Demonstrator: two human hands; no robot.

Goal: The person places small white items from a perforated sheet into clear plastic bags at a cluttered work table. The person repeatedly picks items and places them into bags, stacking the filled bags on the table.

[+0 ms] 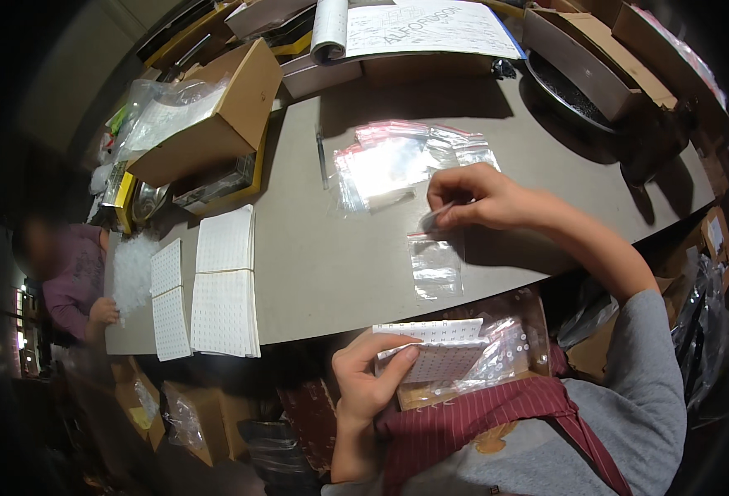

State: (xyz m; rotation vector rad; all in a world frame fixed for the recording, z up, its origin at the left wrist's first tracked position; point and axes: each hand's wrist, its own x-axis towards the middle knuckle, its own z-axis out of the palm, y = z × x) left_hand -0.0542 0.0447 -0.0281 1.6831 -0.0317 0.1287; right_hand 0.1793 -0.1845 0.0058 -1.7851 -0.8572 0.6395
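Note:
My left hand is closed on a folded printed paper sheet, thumb on top, held low in front of me. Over the table, my right hand is closed in a pinch at the top of a small clear zip bag. A small greyish piece shows at its fingertips; whether this is the bag's flap or a separate item, I cannot tell. The bag lies flat near the table's front edge, red strip at its top. Just beyond my right hand, a fanned pile of clear zip bags reflects the light.
Two banded stacks of printed sheets lie left, beside a heap of white translucent material. A pen lies by the bags. Cardboard boxes and a notepad line the back. Another person is far left.

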